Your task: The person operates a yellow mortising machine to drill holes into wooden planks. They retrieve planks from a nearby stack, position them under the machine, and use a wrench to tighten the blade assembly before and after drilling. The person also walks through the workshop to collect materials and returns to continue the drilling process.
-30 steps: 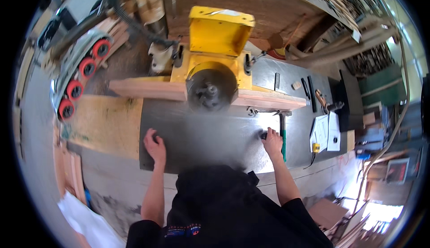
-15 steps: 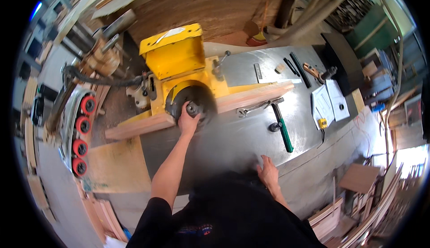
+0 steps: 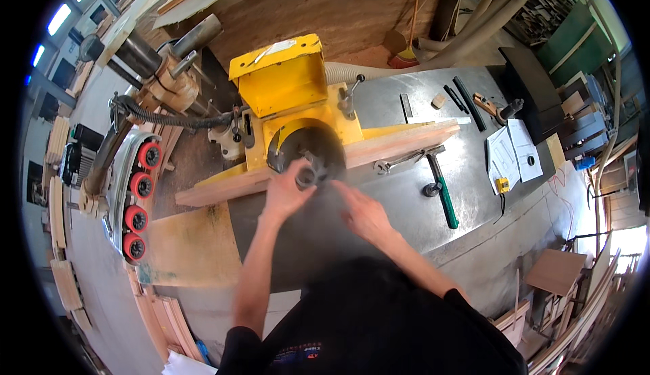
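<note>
Head view: beneath left hand (image 3: 283, 197) and right hand (image 3: 369, 218), steel table (image 3: 409, 216). Ahead of left hand, yellow machine (image 3: 345, 130) with dark round disc (image 3: 321, 141). Well right of right hand, printed sheets (image 3: 504, 162), illegible at this size. Right: half open, seemingly empty, near disc. Left: curled around dark ring (image 3: 307, 177) near disc centre.

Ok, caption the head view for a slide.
Left hand at the dark disc of the yellow machine, right hand close by; hammer on the table.

Left fingers (image 3: 294, 168) at disc (image 3: 321, 143), yellow machine (image 3: 286, 82)
</note>
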Motion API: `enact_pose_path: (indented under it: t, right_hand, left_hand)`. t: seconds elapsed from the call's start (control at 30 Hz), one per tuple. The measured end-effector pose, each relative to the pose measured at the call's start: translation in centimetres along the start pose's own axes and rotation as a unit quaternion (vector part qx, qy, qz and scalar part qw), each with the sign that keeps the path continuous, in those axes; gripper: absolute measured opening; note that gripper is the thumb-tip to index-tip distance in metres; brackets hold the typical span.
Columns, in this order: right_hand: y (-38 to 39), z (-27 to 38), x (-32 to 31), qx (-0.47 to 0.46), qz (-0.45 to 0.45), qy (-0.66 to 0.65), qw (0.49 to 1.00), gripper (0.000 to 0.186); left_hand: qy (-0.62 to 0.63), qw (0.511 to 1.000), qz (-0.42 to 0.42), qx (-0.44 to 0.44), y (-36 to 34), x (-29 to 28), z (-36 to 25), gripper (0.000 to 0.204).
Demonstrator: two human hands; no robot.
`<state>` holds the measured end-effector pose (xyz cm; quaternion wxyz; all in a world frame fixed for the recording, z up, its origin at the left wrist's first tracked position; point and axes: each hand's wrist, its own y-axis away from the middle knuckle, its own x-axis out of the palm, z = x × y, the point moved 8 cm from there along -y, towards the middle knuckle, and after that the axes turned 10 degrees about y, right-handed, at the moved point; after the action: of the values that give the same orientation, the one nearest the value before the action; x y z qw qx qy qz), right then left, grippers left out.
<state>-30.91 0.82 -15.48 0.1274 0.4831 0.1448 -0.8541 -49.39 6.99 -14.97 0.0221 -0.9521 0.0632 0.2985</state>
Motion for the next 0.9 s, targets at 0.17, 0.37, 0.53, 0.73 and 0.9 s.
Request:
enact_pose_path:
  t: [0.17, 0.37, 0.53, 0.73, 0.9]
  right_hand:
    - [3.2, 0.7, 10.0, -0.101, 0.214, 0.152, 0.96, 0.027]
    - [10.1, -2.6, 14.7, -0.155, 0.277, 0.099, 0.943, 0.017]
    - [10.4, -10.1, 14.0, 0.026, 0.274, 0.111, 0.955, 0.017]
    - [10.4, -16.3, 7.5, 0.203, 0.078, 0.064, 0.974, 0.024]
    - [12.1, -20.5, 5.8, 0.259, 0.057, 0.108, 0.958, 0.028]
  left_hand:
    - [0.054, 0.994, 0.045, -0.079, 10.5, 10.5, 8.3, 0.05]
    - [0.087, 0.982, 0.048, -0.159, 17.5, 14.4, 11.9, 0.047]
    - [0.022, 0.992, 0.0, -0.121, 16.8, 9.7, 14.2, 0.052]
    - [-0.057, 0.991, 0.032, -0.113, 15.0, 8.1, 14.7, 0.054]
    - [-0.038, 0.99, 0.072, -0.117, 13.1, 14.1, 11.1, 0.052]
